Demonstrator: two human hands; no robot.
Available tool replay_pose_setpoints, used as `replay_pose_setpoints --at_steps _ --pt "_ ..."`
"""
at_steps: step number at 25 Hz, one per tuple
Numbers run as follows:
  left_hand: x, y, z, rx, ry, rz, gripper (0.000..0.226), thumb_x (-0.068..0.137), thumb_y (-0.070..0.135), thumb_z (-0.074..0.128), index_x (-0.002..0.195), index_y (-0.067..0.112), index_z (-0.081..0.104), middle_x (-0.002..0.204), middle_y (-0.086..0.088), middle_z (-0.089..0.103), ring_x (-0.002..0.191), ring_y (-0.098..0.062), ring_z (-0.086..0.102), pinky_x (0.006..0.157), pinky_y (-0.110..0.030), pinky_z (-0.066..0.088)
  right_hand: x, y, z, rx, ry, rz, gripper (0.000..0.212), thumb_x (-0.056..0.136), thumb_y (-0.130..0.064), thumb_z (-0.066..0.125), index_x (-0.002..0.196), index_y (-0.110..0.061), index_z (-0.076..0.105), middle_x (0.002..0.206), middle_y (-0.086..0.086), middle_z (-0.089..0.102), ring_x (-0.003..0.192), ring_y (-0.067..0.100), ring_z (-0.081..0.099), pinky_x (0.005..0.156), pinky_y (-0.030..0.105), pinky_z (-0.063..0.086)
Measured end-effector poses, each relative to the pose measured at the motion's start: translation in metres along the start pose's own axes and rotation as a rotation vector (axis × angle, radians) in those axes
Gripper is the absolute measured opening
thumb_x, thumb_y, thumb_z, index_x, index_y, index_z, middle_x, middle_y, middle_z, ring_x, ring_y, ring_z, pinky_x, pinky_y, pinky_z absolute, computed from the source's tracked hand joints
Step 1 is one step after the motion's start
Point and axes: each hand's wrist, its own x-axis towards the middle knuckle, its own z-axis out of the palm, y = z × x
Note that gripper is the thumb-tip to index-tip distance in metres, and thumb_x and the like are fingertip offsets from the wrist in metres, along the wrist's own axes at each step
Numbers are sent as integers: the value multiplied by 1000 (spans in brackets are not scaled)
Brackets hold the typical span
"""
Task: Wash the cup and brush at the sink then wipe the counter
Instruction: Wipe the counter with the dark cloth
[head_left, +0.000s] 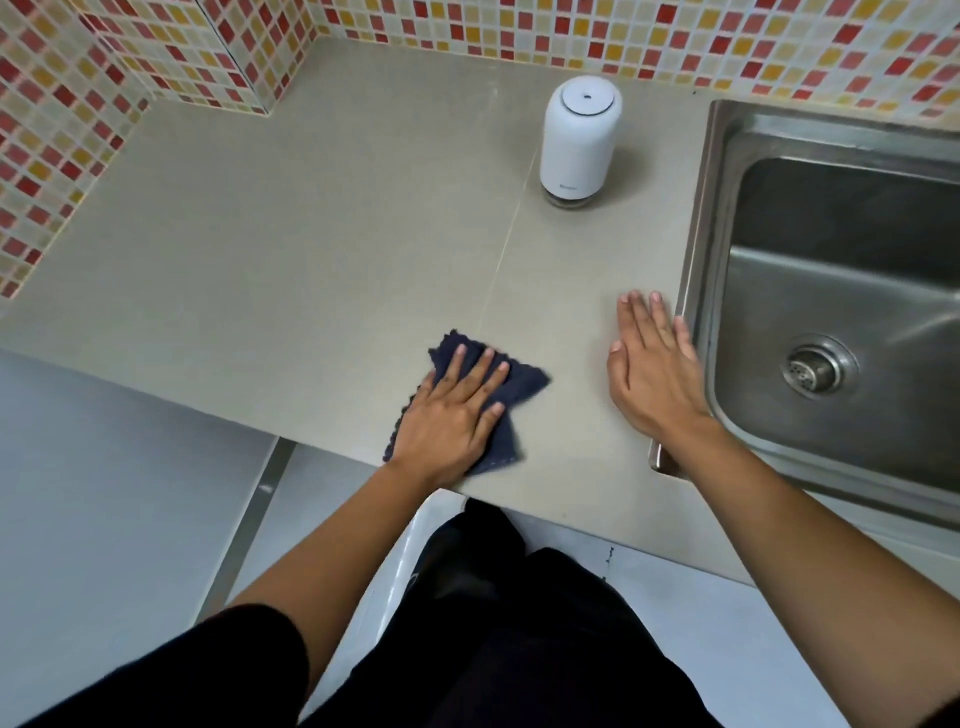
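A dark cloth (519, 383) is pressed flat by the left hand (447, 415), fingers straight, at the near edge of the counter (311, 234), which extends toward 11 o'clock. The right hand (654, 374) is laid flat, empty, at 3 o'clock.

This is a small kitchen, most likely in a home. A stainless steel sink (698, 291) with a round drain strainer (811, 367) is set into a grey stone bench (311, 234) that fills a corner. The walls behind are faced with red, orange and cream mosaic tiles (467, 26), and a white canister (579, 140) stands near the sink.
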Motion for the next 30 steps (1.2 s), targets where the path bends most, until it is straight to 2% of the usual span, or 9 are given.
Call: replay_pose_setpoints --at_steps 2,6,11,16,20,24,25,28,30 --pt "11 28 6 1 -18 28 64 91 49 3 149 27 14 158 7 13 147 -19 2 116 -44 13 -3 6 2 6 -21 13 64 88 -34 8 147 -9 11 156 5 13 144 18 2 113 33 -5" --pt "-9 52 19 118 58 175 55 95 44 23 143 22 37 150 1 39 140 -26 31 109 -47 32 -12 10 6 33 -45 28 62 89 -32 9 147 -9 8 157 4 9 144 16 0 115 34 -4" --pt "-36 69 34 92 77 223 57 100 41 8 139 22 45 143 3 48 136 -21 40 108 -40 35 -19 12 4 135 -39 7 61 90 -31 11 148 -10 7 157 2 6 143 12 -4 114 29 -7" --pt "-49 81 41 62 74 276 55 101 40 12 136 20 49 139 4 52 133 -19 43 107 -36 27 -34 24 -1 248 -57 -32 60 91 -32 12 147 -12 10 156 0 9 140 4 -4 116 28 -3" --pt "-60 101 46 -40 43 285 56 101 40 12 131 18 54 135 2 56 131 -18 46 107 -34 26 -42 34 -16 372 102 26 56 93 -30 19 144 -9 27 152 6 28 143 15 14 116 32 7" --pt "-67 139 44 -139 -1 318 59 101 42 9 130 18 55 135 3 56 129 -16 47 99 -33 46 -54 58 -40 440 197 146 53 94 -34 22 139 -10 37 143 15 41 135 27 33 114 39 22" --pt "-66 151 43 -221 -13 337 61 101 45 9 133 15 52 139 1 51 133 -16 42 100 -35 44 -59 66 -46 440 223 154 52 94 -34 23 137 -9 40 139 15 46 131 28 38 111 39 26" --pt "-54 188 36 -514 4 285 76 93 58 4 143 9 35 150 2 29 142 -13 17 115 -34 24 -82 89 -61 516 318 216 46 93 -32 30 123 -7 52 117 15 61 110 29 54 97 35 39" --pt "-30 212 20 -567 66 223 78 90 59 5 145 10 31 152 -4 30 144 -18 17 117 -34 20 -100 105 -73 623 375 303 39 91 -37 33 106 -14 60 98 12 67 91 30 61 85 37 46"
